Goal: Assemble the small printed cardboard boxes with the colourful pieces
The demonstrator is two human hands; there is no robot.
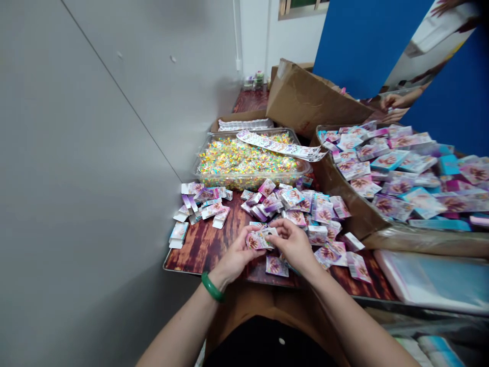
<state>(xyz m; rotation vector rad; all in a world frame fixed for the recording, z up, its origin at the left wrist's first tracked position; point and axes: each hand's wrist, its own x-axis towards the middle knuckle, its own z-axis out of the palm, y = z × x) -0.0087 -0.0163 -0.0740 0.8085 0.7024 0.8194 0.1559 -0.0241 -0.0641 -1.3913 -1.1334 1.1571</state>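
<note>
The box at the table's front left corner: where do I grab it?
Maybe pinch the box by its long sides, from above and the right: it lies flat, the gray wall rises on its left, and its near end has flaps.

Between your left hand (234,259) and right hand (296,243), the small box (255,240) looks like thin printed card, smooth with a slight sheen. The bracelet (212,288) just behind your left hand is polished and glossy. Beneath your hands, the table top (208,247) shows a shiny wood-grain finish. Ahead of them, the tub (250,181) is clear, smooth plastic, and the packets (237,157) inside have glossy film; the strip (280,146) over them looks like thin printed paper. To your hands' right, the carton (342,198) is brown cardboard and the bags (439,280) are slick, see-through plastic. Left of them, the wall (95,193) is smooth, mostly matt.
</note>
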